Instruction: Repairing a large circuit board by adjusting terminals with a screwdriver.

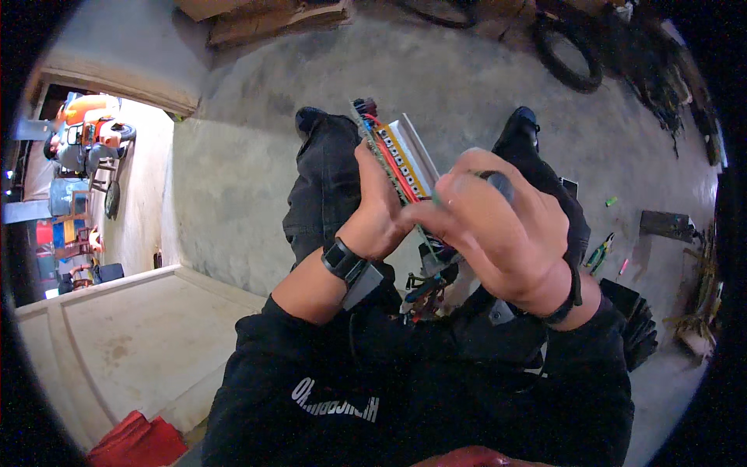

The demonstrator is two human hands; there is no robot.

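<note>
A circuit board (398, 159) stands on edge over my lap, tilted, with a silver heatsink, a yellow strip of small parts and red wires along it. My left hand (376, 214) supports it from the left side, its fingers mostly hidden behind the board. Against the board's near right side is my right hand (506, 233), closed and slightly smeared by motion. A dark rounded handle end (498, 185) shows among its fingers; the rest of that object is hidden. Below the board, a cluster of wires and small parts (428, 288) sits between my legs.
Green-handled pliers (599, 253), a pink stick (623, 267) and a grey metal block (667, 224) lie on the concrete floor at the right. Tyres (568, 54) rest at the far right. Left of me are a pale panel (132, 335) and a doorway with an orange motorcycle (89, 117).
</note>
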